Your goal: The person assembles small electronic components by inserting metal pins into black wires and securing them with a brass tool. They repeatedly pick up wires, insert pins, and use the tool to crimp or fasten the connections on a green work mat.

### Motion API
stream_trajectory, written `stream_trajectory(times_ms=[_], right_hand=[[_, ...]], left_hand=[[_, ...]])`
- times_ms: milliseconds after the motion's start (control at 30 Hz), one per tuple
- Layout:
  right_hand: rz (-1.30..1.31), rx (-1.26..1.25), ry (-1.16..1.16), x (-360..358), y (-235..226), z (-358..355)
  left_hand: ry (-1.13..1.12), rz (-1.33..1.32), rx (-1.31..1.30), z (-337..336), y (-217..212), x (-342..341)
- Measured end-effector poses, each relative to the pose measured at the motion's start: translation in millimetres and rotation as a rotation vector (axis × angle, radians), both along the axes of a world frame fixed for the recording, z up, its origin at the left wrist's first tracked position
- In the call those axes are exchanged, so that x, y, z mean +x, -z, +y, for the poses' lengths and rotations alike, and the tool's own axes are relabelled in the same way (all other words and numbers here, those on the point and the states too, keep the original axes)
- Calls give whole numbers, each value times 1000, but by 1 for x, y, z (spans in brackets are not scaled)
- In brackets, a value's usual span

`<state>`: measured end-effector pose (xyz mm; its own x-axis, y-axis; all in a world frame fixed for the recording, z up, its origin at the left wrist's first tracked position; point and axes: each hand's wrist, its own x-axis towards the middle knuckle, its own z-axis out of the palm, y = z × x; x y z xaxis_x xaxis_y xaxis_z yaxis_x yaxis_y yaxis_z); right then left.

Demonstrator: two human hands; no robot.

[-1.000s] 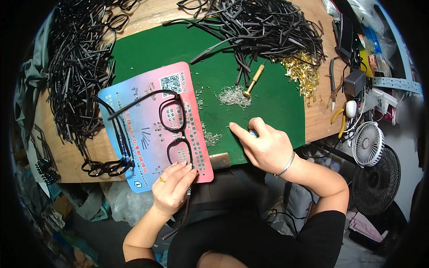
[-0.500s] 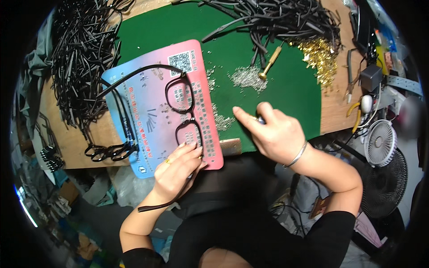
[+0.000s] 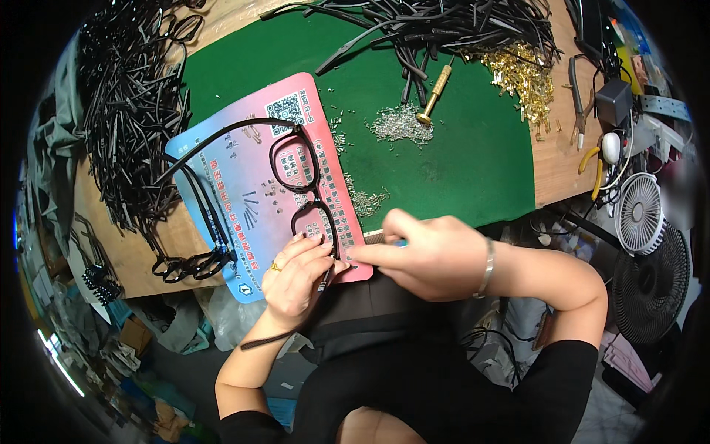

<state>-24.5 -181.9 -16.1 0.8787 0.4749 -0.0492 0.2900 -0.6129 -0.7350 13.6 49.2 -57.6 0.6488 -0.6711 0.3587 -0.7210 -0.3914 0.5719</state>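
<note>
My left hand [image 3: 296, 277] grips a black eyeglasses frame [image 3: 316, 194] by its near lens rim and hinge end. One temple arm of the frame reaches away to the far left; the other hangs down past my left wrist. Under it lies a pink and blue printed card [image 3: 255, 163] with small metal bits on it. My right hand [image 3: 425, 259], partly blurred, has its index finger stretched to the near hinge, beside my left fingertips. Its other fingers are curled, and a bit of blue shows among them; what they hold is mostly hidden.
A green mat [image 3: 473, 170] bears silver screws [image 3: 403, 126], a brass-coloured tool [image 3: 435, 96] and gold-coloured pieces [image 3: 526, 81]. Black temple arms are heaped at the left [image 3: 133, 111] and far right [image 3: 481, 29]. More glasses [image 3: 185, 268] lie left. Fans [image 3: 640, 214] stand right.
My right hand has come from over the mat, near and left, to the hinge by my left hand. My left hand still grips the frame. The view has shifted slightly.
</note>
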Motion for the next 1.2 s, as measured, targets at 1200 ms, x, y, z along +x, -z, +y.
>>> stream_trajectory(times_ms=[1200], right_hand=[[-169,-148,-174,15,17,11]], left_hand=[[-35,37,-59,0,6,-3]])
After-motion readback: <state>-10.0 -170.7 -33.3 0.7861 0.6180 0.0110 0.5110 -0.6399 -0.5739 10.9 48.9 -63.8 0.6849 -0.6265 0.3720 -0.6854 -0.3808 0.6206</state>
